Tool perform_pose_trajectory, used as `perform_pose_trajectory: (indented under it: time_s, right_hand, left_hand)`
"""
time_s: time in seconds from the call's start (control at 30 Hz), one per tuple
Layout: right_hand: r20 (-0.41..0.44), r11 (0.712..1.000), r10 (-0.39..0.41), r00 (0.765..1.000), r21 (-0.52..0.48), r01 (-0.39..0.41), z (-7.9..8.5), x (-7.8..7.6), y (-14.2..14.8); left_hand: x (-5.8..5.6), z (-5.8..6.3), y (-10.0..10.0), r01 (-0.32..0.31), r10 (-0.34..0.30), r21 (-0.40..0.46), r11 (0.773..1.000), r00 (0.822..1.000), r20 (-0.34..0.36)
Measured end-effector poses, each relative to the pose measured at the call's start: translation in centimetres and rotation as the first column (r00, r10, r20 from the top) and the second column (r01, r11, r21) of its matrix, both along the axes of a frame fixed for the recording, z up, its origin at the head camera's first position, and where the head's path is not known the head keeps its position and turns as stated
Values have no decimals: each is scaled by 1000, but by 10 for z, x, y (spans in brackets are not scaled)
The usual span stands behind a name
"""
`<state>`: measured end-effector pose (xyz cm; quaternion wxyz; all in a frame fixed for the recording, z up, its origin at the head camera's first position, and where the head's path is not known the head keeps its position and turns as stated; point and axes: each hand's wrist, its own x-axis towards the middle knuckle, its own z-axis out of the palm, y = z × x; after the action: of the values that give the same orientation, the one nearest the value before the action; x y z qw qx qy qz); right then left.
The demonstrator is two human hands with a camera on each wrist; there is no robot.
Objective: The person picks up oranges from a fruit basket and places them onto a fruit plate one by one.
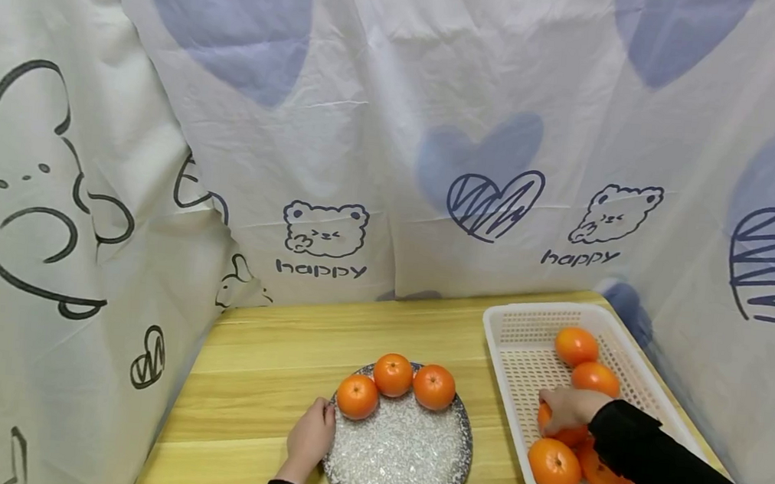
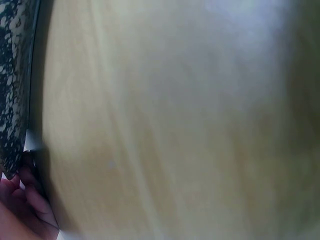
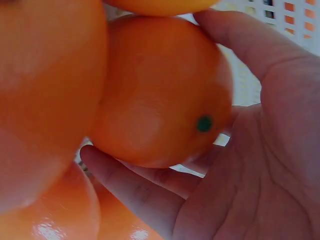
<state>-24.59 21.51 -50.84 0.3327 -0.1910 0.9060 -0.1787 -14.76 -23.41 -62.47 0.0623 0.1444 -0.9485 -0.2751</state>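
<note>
A round speckled plate [image 1: 403, 459] lies on the table, with an orange [image 1: 357, 397], another orange [image 1: 393, 375] and a third orange [image 1: 434, 387] along its far rim. My left hand [image 1: 312, 434] holds the plate's left edge; in the left wrist view its curled fingers [image 2: 35, 197] meet the dark rim. Inside the white basket, my right hand [image 1: 573, 410] grips an orange [image 3: 165, 95]. The right wrist view shows thumb and fingers spread around that fruit, which has a small green spot. Other oranges press close beside it.
The white perforated basket [image 1: 509, 391] stands at the table's right side, holding several oranges, among them one at the back [image 1: 576, 346] and one at the front [image 1: 554, 467]. Printed cloth [image 1: 397, 135] hangs behind and on both sides of the wooden table [image 1: 244, 383].
</note>
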Motion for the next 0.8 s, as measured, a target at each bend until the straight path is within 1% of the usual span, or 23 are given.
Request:
perform_pose_trajectory:
  time_s: [0.13,0.2,0.27,0.37,0.43,0.5,0.53,0.57,0.63,0.67,0.7,0.77,0.8]
  right_hand:
    - [40,999,-27,999,-17,28,-4,-2,2]
    - [67,998,-60,996,-24,62,-5,-3,2]
    - [66,997,-68,995,-36,70,-7,-5,3]
    - [-5,1000,-18,1000,-23,18,-1,-12,1]
    - [-104,999,49,993,-5,-50,12,-19,-3]
    - [-212,995,100,972,8,-100,32,-27,-10]
    - [-259,994,109,960,4,-111,43,-31,-15]
    - [-302,993,107,947,-15,-117,55,-34,-20]
    - [-378,986,86,922,-97,-132,77,-37,-34]
    - [-416,982,77,906,-125,-141,88,-37,-43]
    - [-460,974,79,885,-155,-167,96,-37,-52]
    - [-512,961,83,855,-187,-205,109,-33,-74]
    - [-543,954,101,834,-184,-235,114,-31,-88]
  left_hand:
    - [0,-1,0,-2,2,10,1000,1000,-2]
    - [1,-1,1,4,-4,9,1000,1000,0]
    - [1,-1,1,8,-8,13,1000,1000,7]
    - [2,-2,1,14,-14,2,1000,1000,3]
    - [2,-3,1,6,-6,1,1000,1000,-1]
    - [2,-2,1,1,-1,0,1000,1000,-8]
    - [2,-2,1,-4,4,4,1000,1000,-7]
    - [2,-1,1,-8,8,8,1000,1000,-7]
    - [1,0,2,-9,9,10,1000,1000,-7]
    - [1,1,2,-9,9,12,1000,1000,-5]
    - [1,1,2,-10,10,15,1000,1000,-1]
    - [1,1,1,-7,7,10,1000,1000,4]
    - [1,2,0,-5,5,7,1000,1000,6]
